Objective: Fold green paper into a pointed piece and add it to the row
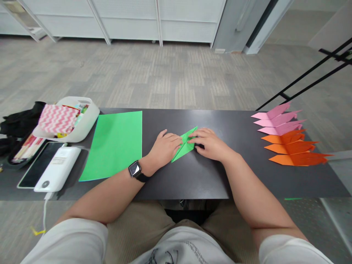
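Note:
A small piece of folded green paper (184, 145) lies on the dark table in front of me, a diamond-like shape with pointed ends and layered flaps. My left hand (166, 147), with a black watch (135, 170) on its wrist, grips the paper's left edge; some fingertips are hidden. On the other side, my right hand (208, 143) has its fingers bent over the right part of the paper, with the thumb at its lower edge. A flat stack of green sheets (115, 143) rests left of my hands.
Folded pink paper birds (277, 119) and orange paper birds (297, 148) stand in a row at the right. To the left are a white basket (89, 123), a phone (38, 165), a white power bank (57, 168) with its cable, and a dark pen tray (24, 148).

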Demonstrator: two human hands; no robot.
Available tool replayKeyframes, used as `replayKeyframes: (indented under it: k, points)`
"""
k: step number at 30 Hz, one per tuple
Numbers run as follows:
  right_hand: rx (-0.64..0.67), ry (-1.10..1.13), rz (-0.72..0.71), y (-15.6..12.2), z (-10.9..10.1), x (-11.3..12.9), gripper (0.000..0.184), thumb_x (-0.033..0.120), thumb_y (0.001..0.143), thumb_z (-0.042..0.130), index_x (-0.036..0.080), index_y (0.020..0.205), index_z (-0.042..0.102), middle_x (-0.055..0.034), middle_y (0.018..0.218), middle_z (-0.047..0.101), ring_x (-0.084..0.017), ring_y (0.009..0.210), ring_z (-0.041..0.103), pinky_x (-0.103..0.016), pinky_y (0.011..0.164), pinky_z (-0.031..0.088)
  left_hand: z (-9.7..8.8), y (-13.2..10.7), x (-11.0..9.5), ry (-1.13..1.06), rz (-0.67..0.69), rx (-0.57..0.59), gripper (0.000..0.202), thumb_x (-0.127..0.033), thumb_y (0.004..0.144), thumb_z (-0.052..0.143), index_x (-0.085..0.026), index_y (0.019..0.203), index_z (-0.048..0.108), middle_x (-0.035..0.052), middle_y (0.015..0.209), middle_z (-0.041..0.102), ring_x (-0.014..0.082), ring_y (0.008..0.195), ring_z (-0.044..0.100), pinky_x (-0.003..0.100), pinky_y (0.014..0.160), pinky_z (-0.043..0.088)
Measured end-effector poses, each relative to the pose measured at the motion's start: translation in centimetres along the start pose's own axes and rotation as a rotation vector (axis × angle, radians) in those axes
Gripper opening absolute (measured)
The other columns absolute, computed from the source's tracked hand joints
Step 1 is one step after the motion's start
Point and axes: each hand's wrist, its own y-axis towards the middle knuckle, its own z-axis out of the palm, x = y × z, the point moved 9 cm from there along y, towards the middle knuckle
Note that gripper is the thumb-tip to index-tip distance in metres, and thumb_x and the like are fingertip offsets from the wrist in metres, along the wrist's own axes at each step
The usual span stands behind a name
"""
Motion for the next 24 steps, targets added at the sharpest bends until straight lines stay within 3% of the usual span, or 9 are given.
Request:
replayKeyframes:
  k: [2,7,11,14,18,24]
  points:
    - [0.019,-0.006,0.002,0.0,0.4,-0.2,0.031,0.015,0.092,0.069,0.032,0.116,0.081,-0.0052,0.137,0.076,-0.031,0.128,0.065,-0.055,0.113,0.043,-0.2,0.0,0.0,0.016,0.019,-0.018,0.020,-0.021,0.108,0.060,-0.027,0.115,0.078,0.0026,0.131,0.079,0.0260,0.125,0.066,0.056,0.123,0.035]
    - [0.056,0.020,0.050,0.1,1.0,-0.6,0.025,0.020,0.096,0.069,0.031,0.114,0.081,-0.0050,0.133,0.077,-0.030,0.125,0.067,-0.050,0.106,0.044,-0.3,0.2,0.3,0.091,0.026,-0.032,0.023,-0.019,0.106,0.061,-0.026,0.115,0.081,0.0058,0.118,0.079,0.0264,0.107,0.065,0.047,0.097,0.048]
    - [0.070,0.022,0.056,0.2,1.0,-0.4,0.026,0.022,0.095,0.072,0.033,0.116,0.081,-0.0050,0.136,0.076,-0.030,0.126,0.066,-0.049,0.106,0.042,-0.1,0.1,-0.2,0.039,0.061,0.008,0.029,-0.015,0.105,0.057,-0.026,0.117,0.081,0.0050,0.113,0.078,0.0239,0.103,0.066,0.045,0.099,0.047]
    - [0.060,0.019,0.071,0.2,0.9,-0.5,0.025,0.022,0.095,0.074,0.032,0.116,0.082,-0.0056,0.135,0.076,-0.030,0.126,0.067,-0.049,0.105,0.041,-0.4,-0.1,-0.7,0.017,0.051,0.019,0.022,-0.031,0.106,0.063,-0.023,0.120,0.078,0.0068,0.115,0.077,0.0262,0.107,0.067,0.046,0.102,0.047]
    - [0.034,0.015,0.091,0.3,0.9,-0.8,0.020,0.025,0.096,0.076,0.031,0.115,0.082,-0.0061,0.130,0.078,-0.029,0.122,0.068,-0.048,0.103,0.041,-0.4,-0.2,-1.1,0.018,0.065,0.043,0.032,-0.050,0.102,0.072,-0.023,0.118,0.077,0.0083,0.124,0.076,0.0286,0.113,0.066,0.047,0.102,0.048]
    - [0.015,0.032,0.076,0.3,0.8,-1.1,0.022,0.031,0.097,0.079,0.033,0.118,0.082,-0.0052,0.126,0.078,-0.027,0.117,0.068,-0.046,0.101,0.039,0.0,0.2,-0.4,0.008,0.053,0.049,0.018,-0.035,0.106,0.066,-0.025,0.112,0.080,0.0060,0.124,0.080,0.0273,0.116,0.069,0.046,0.104,0.049]
